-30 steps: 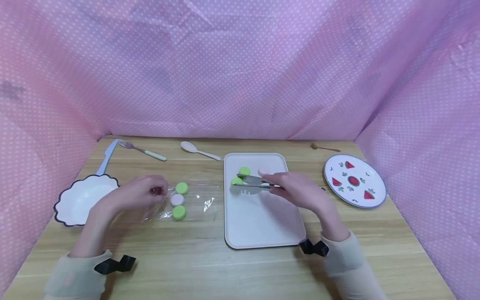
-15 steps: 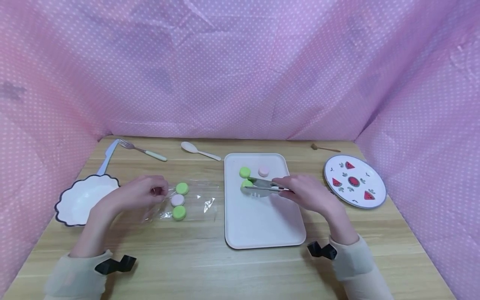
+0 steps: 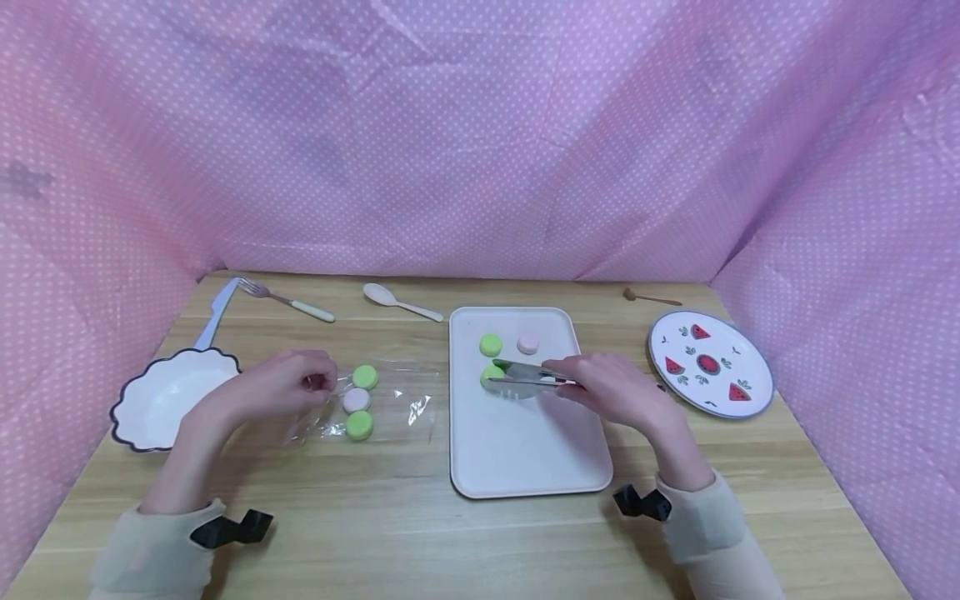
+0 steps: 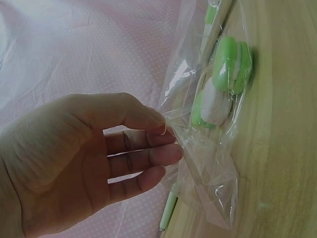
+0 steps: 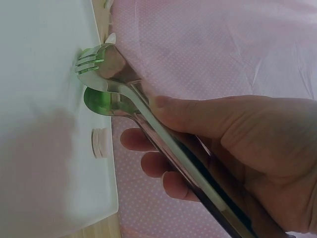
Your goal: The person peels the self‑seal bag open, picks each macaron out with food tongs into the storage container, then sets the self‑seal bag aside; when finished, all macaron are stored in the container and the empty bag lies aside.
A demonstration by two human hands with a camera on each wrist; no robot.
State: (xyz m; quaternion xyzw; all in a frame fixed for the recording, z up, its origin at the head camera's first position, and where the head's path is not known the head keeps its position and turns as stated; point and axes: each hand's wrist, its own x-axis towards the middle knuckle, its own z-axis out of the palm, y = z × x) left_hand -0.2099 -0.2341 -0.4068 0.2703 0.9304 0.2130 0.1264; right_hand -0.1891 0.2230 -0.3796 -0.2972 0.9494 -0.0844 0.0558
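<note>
Nearest, on the wooden table: black wrist mounts at both cuffs. White tray right of middle. Clear bag lies to its left; inside, a loose near-to-far row: green cookie, pale pink cookie, another green cookie. Scalloped bowl at left.

Risk (judgement): bag film looks thin; if the left pinch slackens or tugs sideways, the mouth could collapse or the cookies inside could slide. On the tray side, smooth tong ends against a round edge: an uneven squeeze could shoot the cookie out, and a push farward could bump its neighbour.

Hands: left hand pinches the bag's edge, thumb against fingers, the rest gently bent. Right hand grasps the tongs, arms parted slightly, ends around the nearest tray cookie. Firm bite, or lifted at all: cannot tell.

Beyond, on the tray: a second green one, with a pink one to its right. Watermelon plate at right. Far edge, left to right: knife, fork, spoon, wooden dipper. Dotted pink cloth behind.
</note>
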